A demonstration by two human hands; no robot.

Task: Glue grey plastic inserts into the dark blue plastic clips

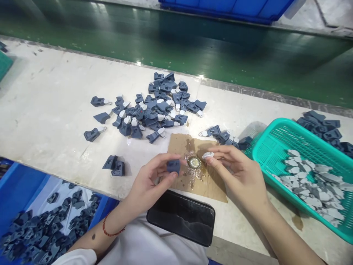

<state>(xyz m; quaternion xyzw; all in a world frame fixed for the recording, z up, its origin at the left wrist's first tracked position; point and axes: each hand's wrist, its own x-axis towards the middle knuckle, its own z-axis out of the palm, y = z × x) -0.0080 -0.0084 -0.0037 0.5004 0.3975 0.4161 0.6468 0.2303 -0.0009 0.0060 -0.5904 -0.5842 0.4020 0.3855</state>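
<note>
Holding a dark blue-grey plastic block (173,166) and a small whitish elongated piece (207,155) apart

Gripping the block narrowly in the left hand (150,178), above the left of a flat brown cardboard sheet (213,186); pinching the whitish piece in the right hand (242,171), to the block's right and slightly farther off, long axis roughly left to right. Lying between: a shiny round disc (194,162). Beyond, at right: a green plastic mesh basket (306,141).

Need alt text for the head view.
A left hand holds a dark part and a right hand a pale piece over brown cardboard with a round shiny item. Beyond lies a heap of dark parts; right, a green basket of pale pieces; a black phone at the near edge.
</note>
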